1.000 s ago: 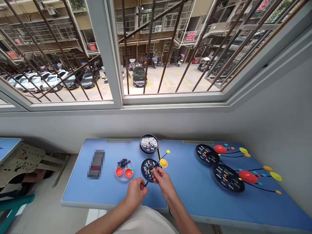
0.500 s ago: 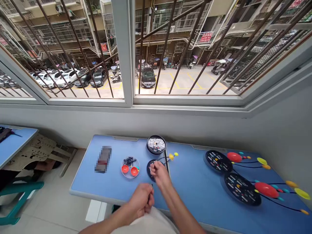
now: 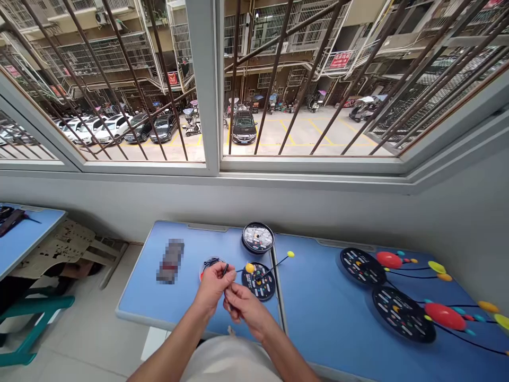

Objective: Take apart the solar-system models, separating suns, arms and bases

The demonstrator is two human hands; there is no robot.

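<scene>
My left hand (image 3: 211, 287) is closed in a pinch, with the tip of a thin black stick (image 3: 226, 269) poking up from its fingers. Touching it, my right hand (image 3: 243, 306) is closed too; what its fingers grip is mostly hidden. Just beyond the right hand lies a black printed disc (image 3: 262, 289) with colored dots. A yellow-orange ball (image 3: 249, 268) and a rod tipped with a yellow-green piece (image 3: 290, 254) sit at the disc. Behind my left hand, a clear round dish with black sticks (image 3: 212, 261) is largely covered.
A round black-rimmed stack (image 3: 257, 237) stands at the table's back. To the right lie two black discs (image 3: 362, 266) with red domes (image 3: 444, 316) and colored balls on rods. A blurred dark object (image 3: 170, 261) rests at left. The blue table (image 3: 318, 313) meets the wall under a barred window.
My hands have come together, the left moving up and left, the right down and left. The disc is more exposed, and the yellow-orange ball appears farther left. The dish is now mostly covered.
</scene>
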